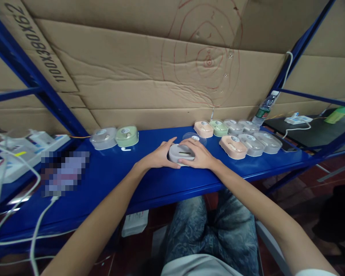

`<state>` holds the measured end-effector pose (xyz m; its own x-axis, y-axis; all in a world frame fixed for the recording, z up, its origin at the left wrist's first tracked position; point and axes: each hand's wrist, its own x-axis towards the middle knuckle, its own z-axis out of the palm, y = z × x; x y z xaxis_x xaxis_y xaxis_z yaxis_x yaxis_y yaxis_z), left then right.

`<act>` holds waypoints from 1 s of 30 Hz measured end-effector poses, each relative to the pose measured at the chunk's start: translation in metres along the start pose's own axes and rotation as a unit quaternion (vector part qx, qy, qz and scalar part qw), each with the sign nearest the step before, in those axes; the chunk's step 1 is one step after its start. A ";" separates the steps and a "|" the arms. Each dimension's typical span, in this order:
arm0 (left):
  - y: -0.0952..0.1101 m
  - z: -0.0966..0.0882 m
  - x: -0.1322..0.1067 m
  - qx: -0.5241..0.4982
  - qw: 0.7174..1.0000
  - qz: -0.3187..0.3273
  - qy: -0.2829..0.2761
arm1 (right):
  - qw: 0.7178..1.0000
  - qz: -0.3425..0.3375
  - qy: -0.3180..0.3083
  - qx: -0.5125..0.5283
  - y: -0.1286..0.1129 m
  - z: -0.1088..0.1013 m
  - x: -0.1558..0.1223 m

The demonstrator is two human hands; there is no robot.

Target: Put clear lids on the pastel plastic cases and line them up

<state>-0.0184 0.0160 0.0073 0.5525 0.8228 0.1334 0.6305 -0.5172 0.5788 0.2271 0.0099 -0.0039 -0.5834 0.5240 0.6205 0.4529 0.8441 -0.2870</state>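
Note:
Between my two hands is a grey rounded plastic box (180,151) with a dark slot in its top, low over the blue table. My left hand (162,155) curves around its left side, thumb at the near edge. My right hand (200,154) wraps the right side, with its fingers over the far edge. Just behind the box, partly hidden by my right hand, lies a clear lid (197,138) with a round label. A small white hook-shaped piece (125,149) rests farther left, in front of a green box (127,136) and another grey box (104,138).
Two rows of pink, green and grey lidded boxes (232,146) stand at the right, with a water bottle (265,109) behind. A phone (67,174) on a white cable (40,222) lies left, near power strips (25,157). Cardboard (126,69) walls the back.

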 end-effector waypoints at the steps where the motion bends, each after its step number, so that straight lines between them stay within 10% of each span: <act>1: 0.000 0.000 0.000 -0.001 1.000 0.003 0.002 | 1.000 -0.001 -0.009 -0.011 0.000 0.000 0.000; 21: 0.001 0.000 -0.002 0.004 1.000 0.026 0.010 | 0.991 -0.042 -0.089 -0.091 -0.007 -0.002 -0.002; 30: 0.002 -0.001 -0.002 0.011 1.000 0.016 0.005 | 0.984 0.135 0.061 -0.095 0.034 -0.016 -0.005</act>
<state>-0.0189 0.0135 0.0084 0.5671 0.8080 0.1598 0.6250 -0.5485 0.5555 0.2565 0.0344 -0.0048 -0.3439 0.6988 0.6272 0.7052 0.6332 -0.3189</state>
